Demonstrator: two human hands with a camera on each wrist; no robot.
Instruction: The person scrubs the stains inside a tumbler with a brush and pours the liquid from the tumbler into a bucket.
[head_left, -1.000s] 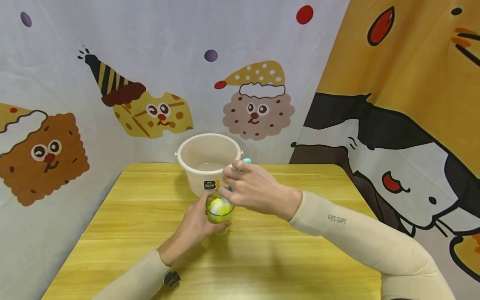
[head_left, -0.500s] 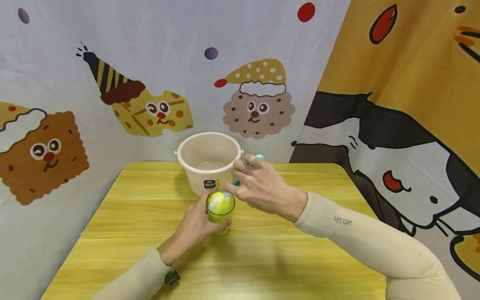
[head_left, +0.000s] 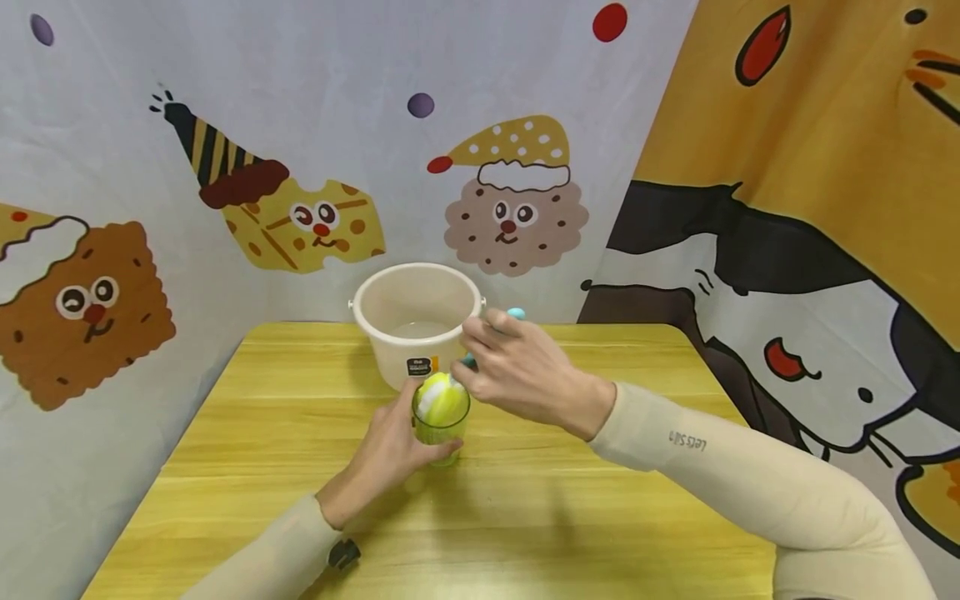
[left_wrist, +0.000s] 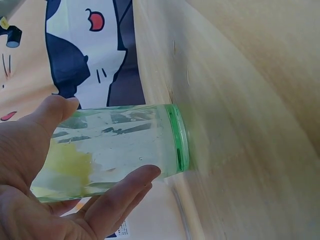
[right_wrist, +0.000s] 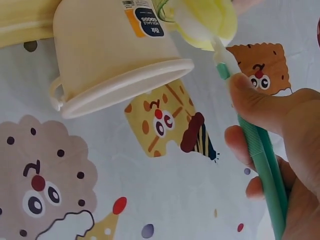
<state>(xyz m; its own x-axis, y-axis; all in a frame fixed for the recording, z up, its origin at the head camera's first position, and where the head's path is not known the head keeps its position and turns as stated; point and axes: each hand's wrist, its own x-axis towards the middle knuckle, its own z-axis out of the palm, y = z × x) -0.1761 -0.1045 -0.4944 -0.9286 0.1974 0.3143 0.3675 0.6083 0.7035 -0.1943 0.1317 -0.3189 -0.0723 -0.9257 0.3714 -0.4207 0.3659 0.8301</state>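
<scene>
A green-tinted drinking glass [head_left: 441,442] stands upright on the table, and my left hand [head_left: 386,450] grips it round the side. In the left wrist view the thumb and fingers curl about the glass [left_wrist: 127,145], its base touching the wood. A sponge cup brush has its yellow-and-white head [head_left: 442,400] partly in the glass mouth, bulging above the rim. My right hand [head_left: 521,371] holds the brush by its teal handle [right_wrist: 262,160], thumb and fingers wrapped round it. Yellow sponge shows blurred through the upper glass wall in the left wrist view.
Right behind the glass stands a cream plastic bucket [head_left: 393,354] with a dark label, close to the right hand. The wooden table [head_left: 600,500] ends at a printed cloth backdrop [head_left: 337,100]. A small dark object [head_left: 344,553] sits by the left sleeve.
My right hand has shifted slightly right, and the sponge head has risen in the glass and turned, now bulging higher over the rim. The left hand keeps its grip in place.
</scene>
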